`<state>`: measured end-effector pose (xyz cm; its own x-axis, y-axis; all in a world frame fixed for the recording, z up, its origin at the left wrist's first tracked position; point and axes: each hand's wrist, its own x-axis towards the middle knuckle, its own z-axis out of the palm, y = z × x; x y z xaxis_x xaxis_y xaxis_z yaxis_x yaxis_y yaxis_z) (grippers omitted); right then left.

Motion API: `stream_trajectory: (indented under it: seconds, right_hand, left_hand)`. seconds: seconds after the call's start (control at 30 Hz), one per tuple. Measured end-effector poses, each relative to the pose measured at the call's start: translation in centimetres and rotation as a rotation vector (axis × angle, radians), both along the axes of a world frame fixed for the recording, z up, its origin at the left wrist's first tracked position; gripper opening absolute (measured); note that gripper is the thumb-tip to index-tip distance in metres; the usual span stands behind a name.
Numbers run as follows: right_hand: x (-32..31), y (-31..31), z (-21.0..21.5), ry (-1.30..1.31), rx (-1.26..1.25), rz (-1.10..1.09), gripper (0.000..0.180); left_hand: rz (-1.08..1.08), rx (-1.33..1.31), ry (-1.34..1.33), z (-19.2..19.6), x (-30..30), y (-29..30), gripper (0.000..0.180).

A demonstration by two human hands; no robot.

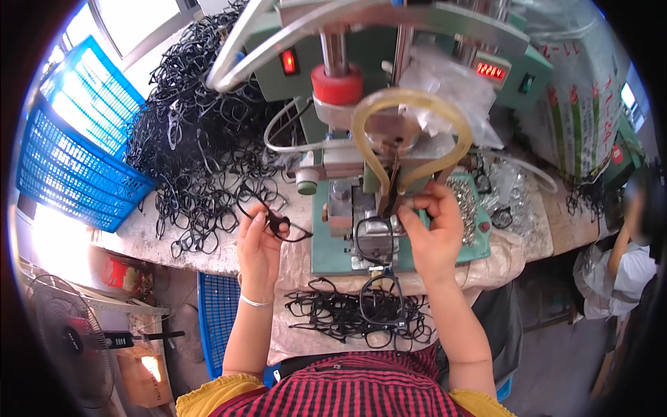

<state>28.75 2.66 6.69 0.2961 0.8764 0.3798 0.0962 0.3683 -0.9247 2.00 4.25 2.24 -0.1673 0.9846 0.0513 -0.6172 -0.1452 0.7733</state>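
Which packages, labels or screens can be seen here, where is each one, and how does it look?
Small display: upper right on the green machine, a dark rectangle with red glowing digits.
Red lamp: machine front, upper middle, small rectangle.
Large sack: far right behind the machine, white with red print.

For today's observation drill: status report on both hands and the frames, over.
Left hand grips black eyeglass frame. Right hand holds second frame at green press. Loose frames piled near.

You had two red-lit displays (289, 62) (490, 71) on the green machine (535, 76), and a white sack (580, 104) with red print at your right.
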Motion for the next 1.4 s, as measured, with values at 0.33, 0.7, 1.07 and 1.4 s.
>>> stream_trajectory:
  seconds: [0.33, 0.7, 1.07, 1.4]
  right_hand:
    - [-2.3, -0.6, 0.3, 0.442, 0.009, 0.223, 0.05]
    - [7.3, -0.1, -3.1, -0.048, -0.134, -0.138, 0.039]
    - [16.8, -2.8, -3.8, -0.797, -0.138, -0.365, 0.011]
    - [16.1, -2.5, -4.9, -1.085, -0.153, -0.345, 0.009]
  left_hand:
    - [0.078, 0.632, 0.612, 11.6, 5.9, -0.9, 0.016]
    - [-0.104, 1.202, 1.264, 7.7, 7.6, -1.9, 0.029]
    - [-0.166, 1.171, 1.285, 8.0, 7.7, -2.0, 0.036]
    - [-0.035, 0.901, 1.302, 6.1, 7.1, -6.4, 0.037]
